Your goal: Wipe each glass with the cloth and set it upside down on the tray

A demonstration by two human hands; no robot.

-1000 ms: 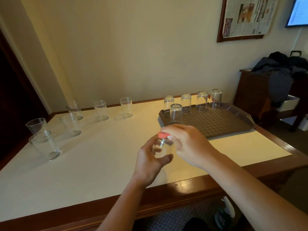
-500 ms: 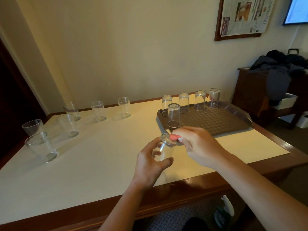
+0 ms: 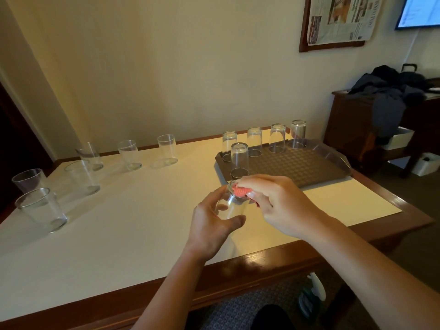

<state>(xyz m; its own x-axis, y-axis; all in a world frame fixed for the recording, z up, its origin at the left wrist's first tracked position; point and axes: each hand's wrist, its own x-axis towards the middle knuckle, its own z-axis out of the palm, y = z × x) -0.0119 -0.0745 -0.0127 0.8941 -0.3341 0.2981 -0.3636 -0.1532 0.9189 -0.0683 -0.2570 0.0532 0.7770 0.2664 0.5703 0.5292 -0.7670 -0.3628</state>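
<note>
Left hand (image 3: 212, 225) wraps the glass (image 3: 232, 206) above the table's near edge (image 3: 262, 256), while the right hand (image 3: 281, 203) pinches the pink cloth (image 3: 239, 190) into its mouth. Just beyond, the tray (image 3: 309, 165) carries five upturned glasses (image 3: 239, 159) at back and left, its front bare. Six upright glasses (image 3: 82, 176) stand well left.

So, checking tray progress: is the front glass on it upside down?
Upside down: the front glass stands rim-down on the tray, base uppermost.

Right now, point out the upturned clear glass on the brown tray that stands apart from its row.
The upturned clear glass at the brown tray's near-left corner.
</note>
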